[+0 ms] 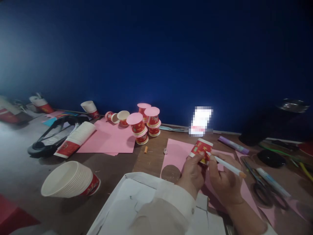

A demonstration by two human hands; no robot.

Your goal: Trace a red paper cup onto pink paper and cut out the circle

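My left hand (193, 174) is wrapped round a small red paper cup (199, 147) with gold stars, tilted on its side. In my right hand (226, 181) is a white marker (228, 165) with an orange end, its tip at or very near the cup's wall. Pink paper (177, 153) with a round hole cut in it lies beneath both hands. Behind and to the left stand several red cups (138, 129) stacked with pink paper discs (134, 118). A short orange cap (146, 149) rests on the wooden board left of the pink paper.
At right lie black-handled scissors (262, 192), a purple marker (233, 145) and a black round object (271, 159). A blurred-out bright screen (201, 120) leans at the back. Nested paper cups (70, 181), a black stapler-like tool (44, 147) and pink sheets (110, 140) occupy the left.
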